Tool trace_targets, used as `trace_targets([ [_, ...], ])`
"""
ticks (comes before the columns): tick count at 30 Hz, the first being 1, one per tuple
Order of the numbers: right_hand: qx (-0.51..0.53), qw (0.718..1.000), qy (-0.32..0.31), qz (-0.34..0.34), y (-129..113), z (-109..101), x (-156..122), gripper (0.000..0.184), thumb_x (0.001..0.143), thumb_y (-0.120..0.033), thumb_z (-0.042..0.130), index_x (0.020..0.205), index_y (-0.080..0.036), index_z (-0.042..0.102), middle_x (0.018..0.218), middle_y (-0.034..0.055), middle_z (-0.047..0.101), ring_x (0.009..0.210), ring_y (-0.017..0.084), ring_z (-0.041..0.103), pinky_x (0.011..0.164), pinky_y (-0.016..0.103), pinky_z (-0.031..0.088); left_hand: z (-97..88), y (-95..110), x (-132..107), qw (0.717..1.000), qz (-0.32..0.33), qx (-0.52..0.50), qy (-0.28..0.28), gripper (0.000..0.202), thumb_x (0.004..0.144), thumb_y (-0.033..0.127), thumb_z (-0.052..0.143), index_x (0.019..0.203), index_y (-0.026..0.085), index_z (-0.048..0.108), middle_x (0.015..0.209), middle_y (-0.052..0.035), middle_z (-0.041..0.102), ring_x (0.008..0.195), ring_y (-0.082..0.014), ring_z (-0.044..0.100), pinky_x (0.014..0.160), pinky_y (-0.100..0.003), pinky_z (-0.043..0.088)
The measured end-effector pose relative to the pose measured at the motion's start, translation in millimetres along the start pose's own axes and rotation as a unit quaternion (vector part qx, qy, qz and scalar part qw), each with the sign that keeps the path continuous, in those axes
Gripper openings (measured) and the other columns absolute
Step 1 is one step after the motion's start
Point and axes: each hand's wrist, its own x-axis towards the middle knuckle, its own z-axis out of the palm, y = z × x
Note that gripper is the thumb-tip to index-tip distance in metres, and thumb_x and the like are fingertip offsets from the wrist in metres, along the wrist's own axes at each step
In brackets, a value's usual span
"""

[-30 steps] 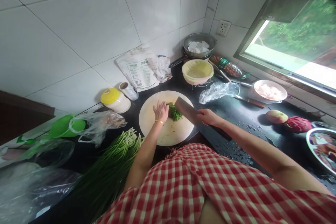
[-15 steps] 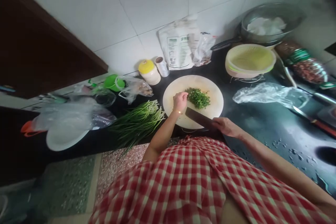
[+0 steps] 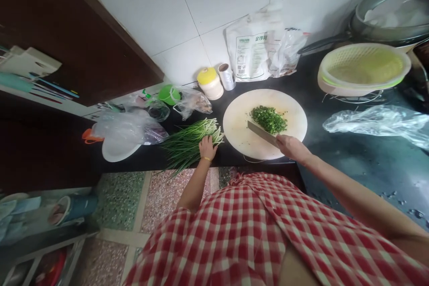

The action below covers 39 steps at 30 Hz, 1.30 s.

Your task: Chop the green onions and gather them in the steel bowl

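Observation:
A round pale cutting board (image 3: 241, 129) lies on the black counter with a heap of chopped greens (image 3: 269, 119) on it. My right hand (image 3: 292, 148) is closed round the handle of a cleaver (image 3: 261, 133), whose blade rests on the board just in front of the heap. My left hand (image 3: 207, 147) is off the board to its left, fingers curled down onto the white ends of a bundle of long green chives (image 3: 186, 145) lying on the counter edge.
Behind the board stand a yellow-lidded jar (image 3: 209, 83), a small roll (image 3: 226, 76) and a white food bag (image 3: 256, 48). A yellow colander (image 3: 363, 68) and a pan (image 3: 389, 22) sit at the right, a loose plastic bag (image 3: 375, 121) below them. Bagged items and a white plate (image 3: 117, 149) lie left.
My left hand left the chopped greens and moved left onto the chive bundle. The cleaver came down flat near the heap. The view swung left and downward.

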Motion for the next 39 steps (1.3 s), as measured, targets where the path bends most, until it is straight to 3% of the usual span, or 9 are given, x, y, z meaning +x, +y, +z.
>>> trace_targets([
  [10,-0.035,0.991,0.047,0.117,-34.8,12.3,-18.9,0.018,0.086,-0.02,0.038,0.076,-0.019,0.053,0.072,0.0051,0.059,0.061,0.015,0.052,0.056,0.026,0.03,0.8,-16.0,40.2,0.996,0.087,0.021,-0.026,0.025,0.082,0.029,0.049,0.103,0.017,0.055,0.106,-0.0127,0.058,0.104,-0.0265,0.049,0.089,-0.038,0.034],
  [15,-0.046,0.986,0.064,0.147,-40.4,18.4,-20.0,0.02,0.087,-0.022,0.036,0.075,-0.02,0.051,0.072,0.0054,0.059,0.062,0.015,0.052,0.055,0.026,0.03,-0.7,-25.1,51.1,0.993,0.103,-0.002,-0.053,0.029,0.084,0.029,0.047,0.109,0.016,0.051,0.097,-0.0116,0.063,0.097,-0.0254,0.054,0.087,-0.038,0.034],
  [20,-0.066,0.987,0.059,0.134,-40.4,21.3,-21.8,0.019,0.089,-0.023,0.034,0.078,-0.02,0.05,0.074,0.0053,0.059,0.063,0.015,0.053,0.056,0.025,0.03,4.4,-21.9,50.3,0.99,0.129,0.007,-0.061,0.022,0.084,0.035,0.05,0.094,0.016,0.056,0.099,-0.013,0.062,0.1,-0.0288,0.052,0.087,-0.041,0.035],
  [26,-0.081,0.99,0.048,0.106,-33.9,21.0,-23.9,0.015,0.089,-0.021,0.037,0.082,-0.019,0.051,0.076,0.0058,0.06,0.063,0.015,0.054,0.053,0.025,0.03,1.7,-28.4,53.2,0.995,0.056,-0.066,-0.048,0.018,0.086,0.03,0.045,0.091,0.018,0.057,0.099,-0.0111,0.063,0.1,-0.026,0.055,0.087,-0.039,0.039],
  [29,-0.075,0.991,0.044,0.102,-32.7,19.6,-24.3,0.016,0.089,-0.019,0.037,0.083,-0.018,0.051,0.077,0.0059,0.06,0.062,0.015,0.054,0.054,0.025,0.03,-16.1,-51.2,64.0,0.98,0.024,-0.19,-0.062,0.017,0.085,0.03,0.046,0.091,0.019,0.057,0.085,-0.006,0.065,0.085,-0.0204,0.06,0.078,-0.032,0.043],
  [32,-0.072,0.992,0.038,0.099,-33.6,17.2,-24.5,0.014,0.088,-0.018,0.038,0.083,-0.018,0.052,0.078,0.006,0.06,0.063,0.015,0.054,0.054,0.025,0.03,-47.0,-83.7,78.6,0.944,0.0,-0.33,-0.031,0.018,0.083,0.032,0.045,0.089,0.019,0.056,0.068,0.0004,0.062,0.065,-0.014,0.057,0.065,-0.025,0.044],
  [35,-0.079,0.991,0.032,0.103,-36.0,14.2,-24.9,0.014,0.087,-0.017,0.039,0.083,-0.018,0.051,0.077,0.0054,0.06,0.062,0.014,0.054,0.054,0.025,0.029,-90.3,-116.5,93.9,0.923,-0.047,-0.38,0.041,0.02,0.082,0.036,0.046,0.083,0.018,0.054,0.054,0.0049,0.054,0.054,-0.0107,0.052,0.057,-0.022,0.042],
  [39,-0.093,0.99,0.036,0.104,-38.8,13.7,-26.0,0.015,0.089,-0.018,0.037,0.083,-0.017,0.051,0.076,0.0053,0.06,0.062,0.014,0.055,0.053,0.024,0.029,-164.0,-150.6,106.8,0.928,-0.065,-0.342,0.136,0.02,0.085,0.033,0.039,0.082,0.017,0.051,0.055,0.0048,0.05,0.051,-0.0089,0.049,0.057,-0.023,0.043],
])
